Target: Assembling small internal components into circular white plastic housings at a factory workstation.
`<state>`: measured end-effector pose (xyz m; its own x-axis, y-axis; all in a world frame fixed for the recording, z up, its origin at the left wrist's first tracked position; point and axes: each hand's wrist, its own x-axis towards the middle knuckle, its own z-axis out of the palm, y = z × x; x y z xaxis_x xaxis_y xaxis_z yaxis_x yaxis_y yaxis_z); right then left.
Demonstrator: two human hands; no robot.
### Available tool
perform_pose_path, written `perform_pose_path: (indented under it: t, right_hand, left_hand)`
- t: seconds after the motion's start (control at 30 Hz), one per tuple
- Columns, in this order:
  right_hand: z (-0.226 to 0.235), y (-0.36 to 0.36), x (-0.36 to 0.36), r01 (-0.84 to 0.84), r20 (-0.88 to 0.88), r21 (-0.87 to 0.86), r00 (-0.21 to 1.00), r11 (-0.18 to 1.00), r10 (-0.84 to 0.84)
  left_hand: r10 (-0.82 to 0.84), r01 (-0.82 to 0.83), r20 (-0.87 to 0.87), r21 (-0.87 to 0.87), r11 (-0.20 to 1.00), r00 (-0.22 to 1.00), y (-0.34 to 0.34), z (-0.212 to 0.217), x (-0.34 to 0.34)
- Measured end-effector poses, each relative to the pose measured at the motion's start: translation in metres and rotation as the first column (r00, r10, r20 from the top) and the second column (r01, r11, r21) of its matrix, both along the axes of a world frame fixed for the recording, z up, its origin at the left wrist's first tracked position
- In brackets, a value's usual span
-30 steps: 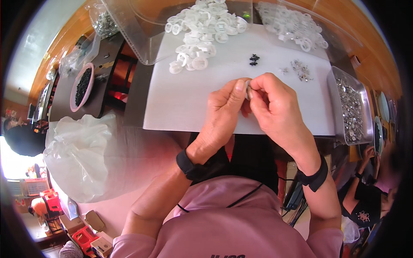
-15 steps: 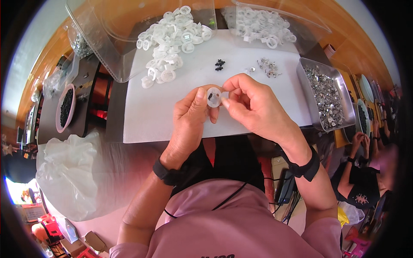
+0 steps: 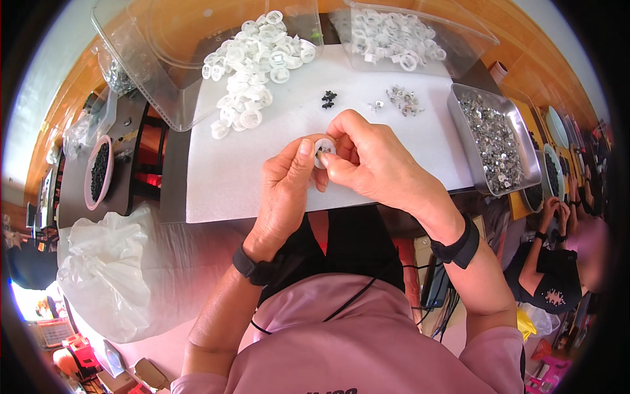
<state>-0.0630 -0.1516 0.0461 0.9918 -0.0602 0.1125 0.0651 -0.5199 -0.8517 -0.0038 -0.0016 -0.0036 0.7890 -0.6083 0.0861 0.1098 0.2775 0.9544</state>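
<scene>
Between the thumb and fingers of my left hand [image 3: 289, 177] is a small round white plastic part [image 3: 323, 146] with a dark piece inside it. My right hand [image 3: 374, 157] has its thumb pressed onto the face of that part, its index finger bent above; whether it pinches something small there is hidden. Both hands are over the near half of a white mat [image 3: 223, 177]. Beyond them lie a few small black pieces [image 3: 329, 99] and a loose scatter of small metal pieces [image 3: 404, 100]. A heap of white round parts [image 3: 252, 72] spreads at the far left.
A clear plastic bin [image 3: 141, 85] lies tipped at the far left; another clear bin of white parts [image 3: 397, 39] stands far right. A metal tray [image 3: 535, 174] of metal pieces sits at the mat's right. Left is a pink bowl [image 3: 88, 187] of black pieces. A co-worker [image 3: 551, 262] sits right.
My right thumb has moved left onto the face of the white part, covering some of it. A translucent piece seen at my right fingertips no longer shows. The left hand keeps its grip.
</scene>
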Motion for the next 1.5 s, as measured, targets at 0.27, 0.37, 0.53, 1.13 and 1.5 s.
perform_pose_path:
  t: [0.27, 0.37, 0.53, 1.13, 1.5]
  right_hand:
    - [0.021, -0.007, -0.007, -0.032, -0.046, -0.252, 0.999, 0.967, 0.021]
    - [0.016, 0.0, -0.006, -0.015, 0.128, -0.459, 0.988, 0.888, 0.083]
    - [0.026, 0.004, 0.0, -0.057, 0.071, -0.466, 0.992, 0.883, 0.101]
    - [0.082, -0.042, 0.104, 0.023, 0.142, -0.66, 0.985, 0.751, 0.094]
    - [-0.001, -0.032, 0.169, 0.05, 0.053, -0.879, 0.999, 0.473, -0.007]
  left_hand:
    - [-0.03, 0.032, 0.042, -0.042, 0.999, 0.999, -0.001, 0.0, 0.004]
    - [0.004, -0.003, 0.025, -0.037, 0.999, 1.0, -0.003, 0.004, -0.002]
    - [-0.062, 0.058, -0.056, -0.067, 0.996, 0.997, 0.0, 0.004, 0.001]
    - [-0.106, 0.103, -0.045, -0.062, 0.993, 0.993, 0.003, 0.005, 0.003]
    - [-0.078, 0.075, -0.059, -0.051, 0.996, 0.995, 0.002, 0.004, 0.001]
